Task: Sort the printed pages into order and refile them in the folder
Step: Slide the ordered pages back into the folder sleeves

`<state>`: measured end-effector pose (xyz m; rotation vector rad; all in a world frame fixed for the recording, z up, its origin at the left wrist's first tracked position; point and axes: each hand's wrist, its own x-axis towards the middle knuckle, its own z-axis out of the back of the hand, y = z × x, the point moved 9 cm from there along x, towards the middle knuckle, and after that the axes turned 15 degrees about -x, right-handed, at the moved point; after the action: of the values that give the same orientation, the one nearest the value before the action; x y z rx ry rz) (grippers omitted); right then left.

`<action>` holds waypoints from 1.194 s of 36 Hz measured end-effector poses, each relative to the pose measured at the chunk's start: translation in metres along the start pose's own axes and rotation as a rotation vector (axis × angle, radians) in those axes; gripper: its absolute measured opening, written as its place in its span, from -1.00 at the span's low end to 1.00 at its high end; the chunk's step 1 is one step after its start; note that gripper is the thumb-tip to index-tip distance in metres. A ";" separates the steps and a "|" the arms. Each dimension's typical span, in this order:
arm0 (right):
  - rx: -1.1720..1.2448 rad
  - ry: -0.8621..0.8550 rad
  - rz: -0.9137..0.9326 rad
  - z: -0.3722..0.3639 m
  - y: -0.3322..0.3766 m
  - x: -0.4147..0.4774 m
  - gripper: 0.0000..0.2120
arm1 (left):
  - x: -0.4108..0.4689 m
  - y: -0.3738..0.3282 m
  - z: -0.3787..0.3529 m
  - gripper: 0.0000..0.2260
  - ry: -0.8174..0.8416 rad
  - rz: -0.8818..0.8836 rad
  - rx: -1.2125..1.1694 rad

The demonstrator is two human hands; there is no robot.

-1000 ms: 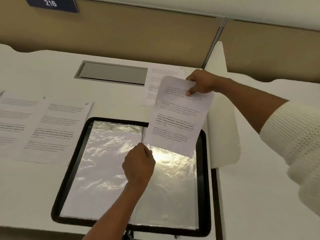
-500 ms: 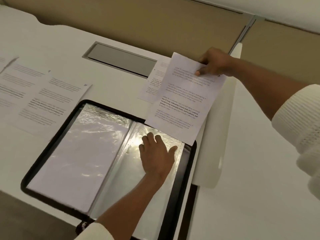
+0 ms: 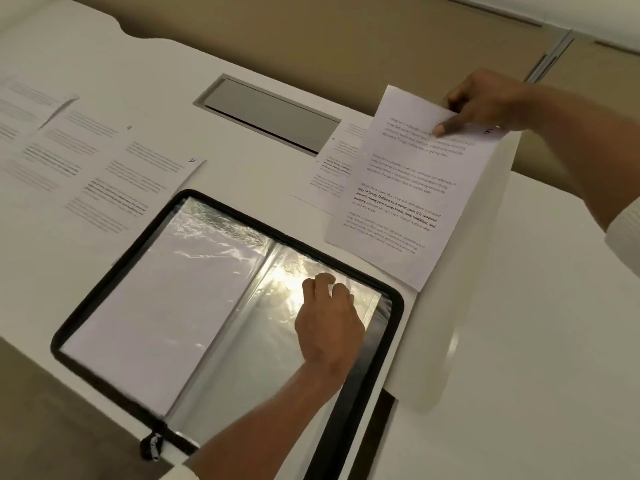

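We note the right hand (image 3: 485,102) pinching the page (image 3: 398,188) by its top edge, above the far right corner of the folder (image 3: 156,306). The folder lies open at the near edge of the desk (image 3: 536,306), with bare room to the right. The left hand (image 3: 329,323), flat half a second ago, now bends its fingers onto the right sleeve; we cannot tell whether it pinches or presses. Loose pages (image 3: 114,188) lie to the left, and a tan partition (image 3: 311,36) stands behind.

Black zip-edged folder (image 3: 116,271) is lying open and flat, glossy clear sleeves (image 3: 156,306) showing; one printed page (image 3: 408,188) is being held tilted above its far right corner; remaining pages (image 3: 131,181) are lying spread flat to its left.
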<state>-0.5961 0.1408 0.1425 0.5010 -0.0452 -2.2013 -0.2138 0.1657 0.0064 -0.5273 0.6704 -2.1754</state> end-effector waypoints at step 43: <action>0.032 0.296 0.070 -0.046 0.077 0.062 -0.77 | -0.009 -0.003 0.039 -0.61 -0.168 0.026 -0.137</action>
<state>-0.5556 0.0515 0.0950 0.8256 0.0597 -2.0405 -0.1881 0.1627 0.0368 -0.7597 0.7331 -2.0437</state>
